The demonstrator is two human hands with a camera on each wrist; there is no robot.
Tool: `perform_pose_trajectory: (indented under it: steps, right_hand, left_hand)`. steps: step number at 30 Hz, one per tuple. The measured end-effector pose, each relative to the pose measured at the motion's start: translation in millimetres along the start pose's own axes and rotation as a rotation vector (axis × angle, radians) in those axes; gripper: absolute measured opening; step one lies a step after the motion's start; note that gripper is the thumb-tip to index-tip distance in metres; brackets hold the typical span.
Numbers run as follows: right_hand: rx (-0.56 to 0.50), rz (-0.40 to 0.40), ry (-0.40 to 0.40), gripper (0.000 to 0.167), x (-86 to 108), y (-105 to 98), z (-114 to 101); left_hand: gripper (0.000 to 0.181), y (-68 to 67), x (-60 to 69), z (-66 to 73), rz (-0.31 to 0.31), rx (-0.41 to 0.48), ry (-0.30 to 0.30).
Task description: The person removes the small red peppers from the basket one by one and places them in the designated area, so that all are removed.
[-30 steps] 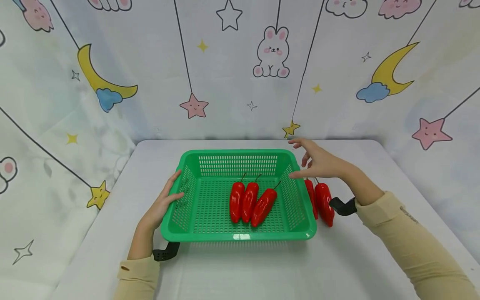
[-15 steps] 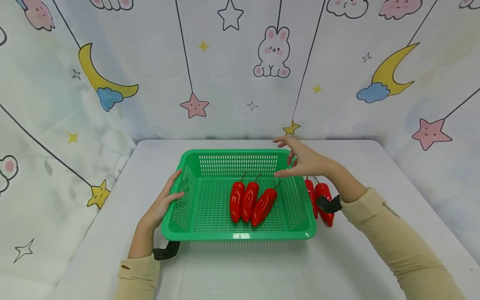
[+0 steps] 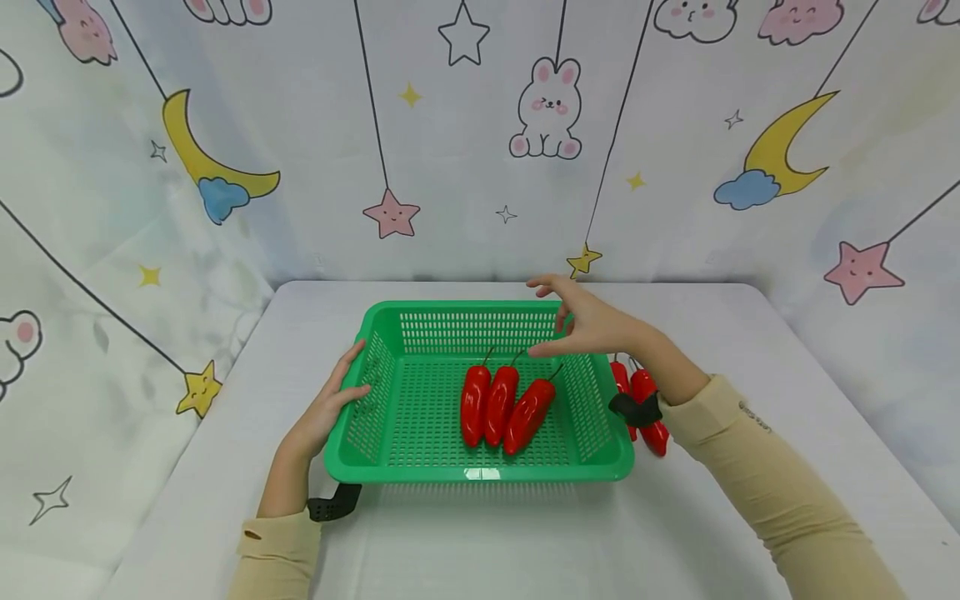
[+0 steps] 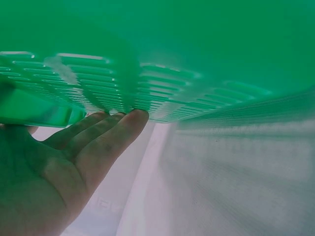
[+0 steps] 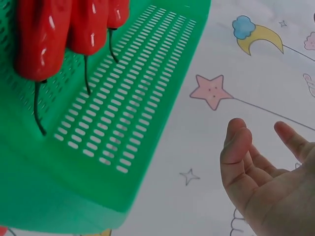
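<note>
A green plastic basket (image 3: 427, 417) sits on the white table, with three red chili peppers (image 3: 501, 408) side by side in its right half. My left hand (image 3: 318, 421) holds the basket's left side, thumb over the rim; the left wrist view shows its fingers (image 4: 115, 135) lying along the slotted outer wall. Above the basket's back right corner hovers my right hand (image 3: 588, 321), its fingers spread and loosely bent with nothing between them. In the right wrist view this hand (image 5: 270, 182) is apart from the basket's rim.
More red chili peppers (image 3: 651, 417) lie on the table (image 3: 735, 350) just right of the basket, partly hidden by the right wrist's black strap (image 3: 636, 410). A printed cloth backdrop (image 3: 450, 150) stands behind and at both sides of the table.
My right hand has moved left, from beyond the basket's right rim to above its back right corner. The left hand, basket and peppers stay in place.
</note>
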State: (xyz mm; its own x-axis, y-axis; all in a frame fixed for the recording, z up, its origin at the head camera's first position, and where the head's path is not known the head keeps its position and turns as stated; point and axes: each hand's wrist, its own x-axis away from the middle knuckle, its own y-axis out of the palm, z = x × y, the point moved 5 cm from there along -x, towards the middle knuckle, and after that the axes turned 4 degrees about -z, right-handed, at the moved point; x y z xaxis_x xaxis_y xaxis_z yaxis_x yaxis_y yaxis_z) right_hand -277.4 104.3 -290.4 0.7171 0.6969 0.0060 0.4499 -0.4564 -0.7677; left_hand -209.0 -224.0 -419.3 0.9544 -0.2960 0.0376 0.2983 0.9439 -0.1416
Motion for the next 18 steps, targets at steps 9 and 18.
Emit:
perform_pose_trajectory:
  steps: [9, 18]
  right_hand:
    - [-0.003, -0.003, -0.026, 0.085, -12.1, 7.8, -7.4]
    - [-0.006, -0.017, -0.026, 0.086, -20.9, 16.5, -11.4]
  left_hand:
    - [0.066, -0.5, -0.9, 0.2, 0.004, 0.003, -0.006]
    - [0.065, 0.2, -0.9, 0.5, 0.002, 0.009, -0.012]
